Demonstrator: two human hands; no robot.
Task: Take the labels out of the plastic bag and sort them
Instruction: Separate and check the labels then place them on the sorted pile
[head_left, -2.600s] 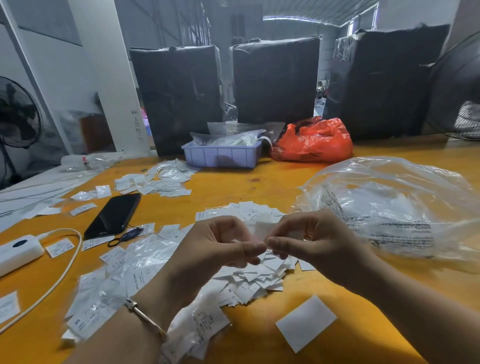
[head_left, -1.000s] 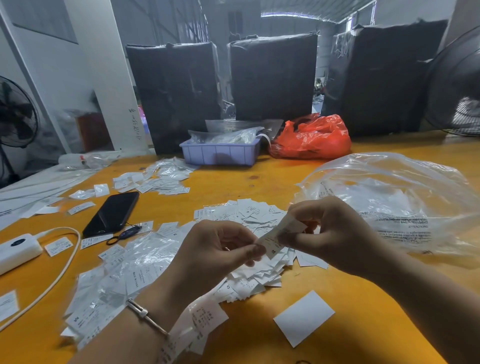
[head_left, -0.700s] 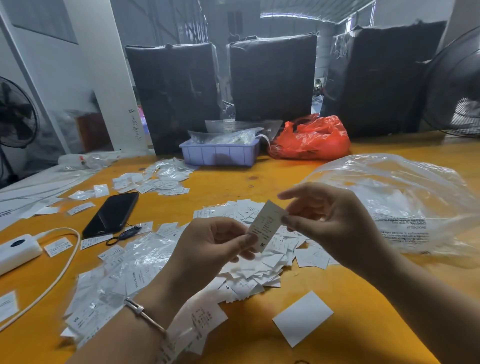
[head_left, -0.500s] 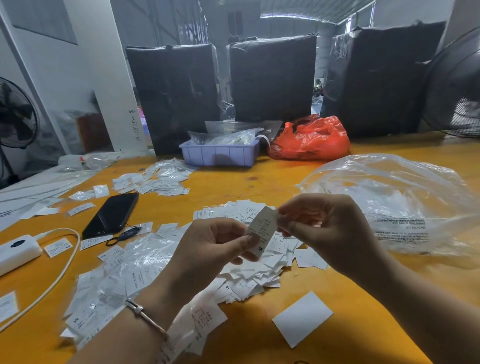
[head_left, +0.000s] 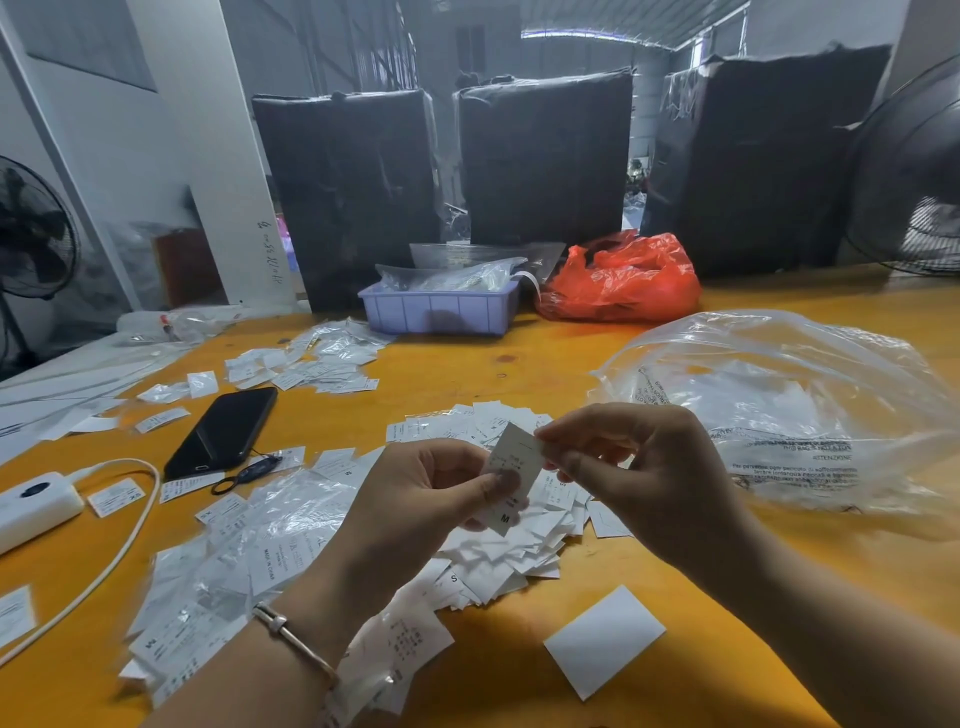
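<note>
Both hands hold one small white label (head_left: 511, 467) printed with an "M", upright above the table. My left hand (head_left: 415, 504) pinches its lower part with thumb and fingers. My right hand (head_left: 639, 473) pinches its top right corner. Under the hands lies a heap of loose white labels (head_left: 498, 556). A pile of small clear sleeves and labels (head_left: 244, 566) spreads to the left. The big clear plastic bag (head_left: 800, 410) lies crumpled at the right, with white labels showing inside.
On the yellow table (head_left: 519, 364) lie a black phone (head_left: 223, 428), a white power bank with cable (head_left: 36, 499), a blank white card (head_left: 605, 639), more labels (head_left: 311, 364) farther back, a lilac tray (head_left: 439, 312) and a red bag (head_left: 621, 280). Black wrapped bales stand behind.
The hands have pulled one label out and turned it upright, printed face toward me. My right hand shifted from a closed grasp to a pinch at the label's top corner.
</note>
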